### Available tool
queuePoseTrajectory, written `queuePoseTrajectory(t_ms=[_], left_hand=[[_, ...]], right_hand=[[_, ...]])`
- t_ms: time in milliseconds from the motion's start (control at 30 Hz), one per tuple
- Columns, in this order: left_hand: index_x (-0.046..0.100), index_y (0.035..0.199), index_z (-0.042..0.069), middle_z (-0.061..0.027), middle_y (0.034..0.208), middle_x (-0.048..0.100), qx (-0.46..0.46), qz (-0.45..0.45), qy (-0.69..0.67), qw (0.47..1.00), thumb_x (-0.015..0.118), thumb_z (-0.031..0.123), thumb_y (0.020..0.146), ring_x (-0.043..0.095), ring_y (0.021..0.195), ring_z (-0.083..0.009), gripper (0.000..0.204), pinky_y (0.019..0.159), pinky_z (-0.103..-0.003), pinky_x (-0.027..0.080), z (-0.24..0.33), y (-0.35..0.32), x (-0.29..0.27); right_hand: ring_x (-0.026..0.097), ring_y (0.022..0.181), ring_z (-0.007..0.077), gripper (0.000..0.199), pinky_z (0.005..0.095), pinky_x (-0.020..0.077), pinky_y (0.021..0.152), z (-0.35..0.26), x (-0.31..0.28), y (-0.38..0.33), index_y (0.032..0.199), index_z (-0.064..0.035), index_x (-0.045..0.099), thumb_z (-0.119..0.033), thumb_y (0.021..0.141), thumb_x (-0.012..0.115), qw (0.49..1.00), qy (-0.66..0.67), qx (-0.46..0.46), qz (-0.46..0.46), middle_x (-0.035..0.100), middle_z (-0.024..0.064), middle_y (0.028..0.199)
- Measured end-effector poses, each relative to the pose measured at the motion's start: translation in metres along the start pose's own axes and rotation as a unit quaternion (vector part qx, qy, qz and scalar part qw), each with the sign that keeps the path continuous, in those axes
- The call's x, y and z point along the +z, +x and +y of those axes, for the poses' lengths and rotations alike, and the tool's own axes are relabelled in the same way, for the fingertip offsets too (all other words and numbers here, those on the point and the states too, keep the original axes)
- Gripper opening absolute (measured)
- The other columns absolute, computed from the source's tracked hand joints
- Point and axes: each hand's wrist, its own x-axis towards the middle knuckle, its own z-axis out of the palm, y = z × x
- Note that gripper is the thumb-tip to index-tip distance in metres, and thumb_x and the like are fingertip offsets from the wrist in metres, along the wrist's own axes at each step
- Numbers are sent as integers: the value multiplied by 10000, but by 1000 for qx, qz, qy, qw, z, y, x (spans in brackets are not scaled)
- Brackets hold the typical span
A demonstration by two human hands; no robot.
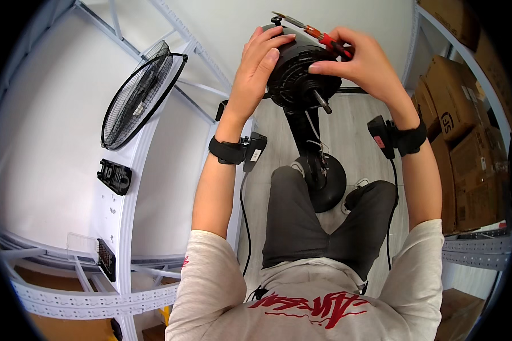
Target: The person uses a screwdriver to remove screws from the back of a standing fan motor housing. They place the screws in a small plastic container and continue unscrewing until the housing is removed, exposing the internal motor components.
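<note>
head view | looks steeply down | close over hands, wide fisheye

Black fan motor housing (pixel 299 74) sits bare atop its stand, shaft poking out; red-handled screwdriver (pixel 318 35) lies across its top.

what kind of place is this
Probably a storeroom or workshop: white metal shelving carrying a fan grille, stacked cardboard boxes on racking at the right, and a stand fan motor being worked on with a screwdriver.
</note>
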Motion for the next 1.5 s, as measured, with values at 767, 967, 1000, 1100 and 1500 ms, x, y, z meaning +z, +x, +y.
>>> queuePoseTrajectory(t_ms=[767,967,1000,1100,1500], left_hand=[[461,1465,37,-197,1606,241,6,78,20,997,338,452,1049,163,1499,-347,601,1204,-440,138,-8,-17,7],[625,1257,54,-130,1165,554,-86,232,112,962,497,295,1033,463,1143,-208,354,995,-340,395,24,-49,27],[621,1254,41,-106,1140,555,-122,221,75,965,524,274,1030,497,1055,-167,338,936,-311,427,37,-53,26],[621,1146,13,-47,1035,581,-180,229,-73,954,599,224,1005,536,878,-96,255,803,-254,470,50,-58,27],[590,815,34,44,804,555,-148,149,-38,977,677,259,965,441,748,-31,284,638,-193,318,66,-56,24]], right_hand=[[443,535,31,337,200,339,493,12,29,-47,904,-55,648,-337,828,816,972,136,173,82,523,-56,651],[413,526,25,317,204,317,481,12,53,-66,947,-70,624,-348,886,765,937,255,217,104,471,-75,623],[407,528,24,316,205,311,479,13,54,-67,957,-70,620,-346,892,760,934,261,220,109,471,-77,627],[389,532,17,303,205,290,478,10,58,-68,972,-72,613,-335,906,747,923,294,216,120,470,-83,636],[379,533,12,244,203,290,484,10,71,-72,984,-69,618,-299,953,692,930,285,195,121,485,-82,657]])
